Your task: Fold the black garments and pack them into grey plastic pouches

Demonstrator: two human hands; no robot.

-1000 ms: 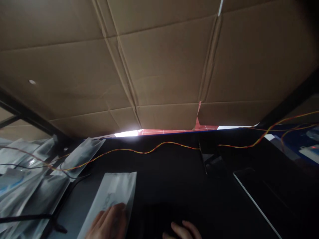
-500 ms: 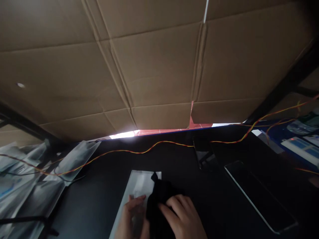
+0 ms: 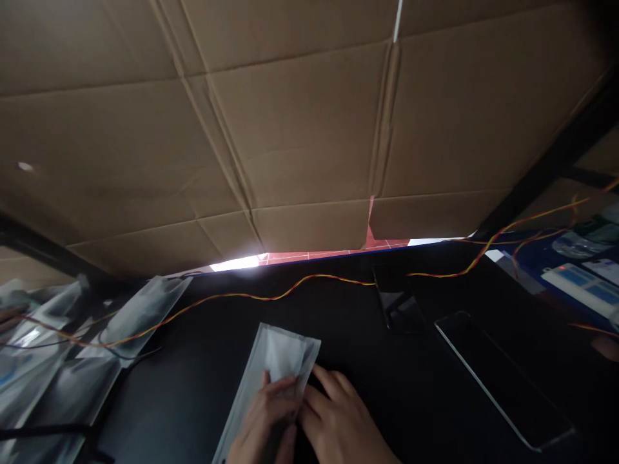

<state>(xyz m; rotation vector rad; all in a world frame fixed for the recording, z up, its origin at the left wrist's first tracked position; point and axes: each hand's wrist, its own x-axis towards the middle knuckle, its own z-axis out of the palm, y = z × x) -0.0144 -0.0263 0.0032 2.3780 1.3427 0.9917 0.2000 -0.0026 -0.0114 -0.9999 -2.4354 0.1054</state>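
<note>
A frosted clear plastic bag (image 3: 285, 345) lies in front of me on the black table, slanting toward me. My left hand (image 3: 265, 415) is closed on the bag, its fingers curled over the plastic. At the bag's right edge, my right hand (image 3: 338, 419) is closed with bent fingertips gripping the plastic. A little of a soft black thing, like cloth, seems to show low between my hands; against the black table its outline cannot be made out.
Several clear bags (image 3: 140, 312) lie at the left. A red-yellow twisted wire (image 3: 232, 294) crosses the table. Two dark, glossy phone-like slabs, one small (image 3: 396, 299), one long (image 3: 503, 380), lie at right. Cardboard (image 3: 309, 142) stands behind. Another person's hand (image 3: 9, 317) shows at far left.
The bag's top has swung right, and its right edge now lies where the black cloth-like thing was in plain sight. My right hand has moved from that thing to the bag's edge.
</note>
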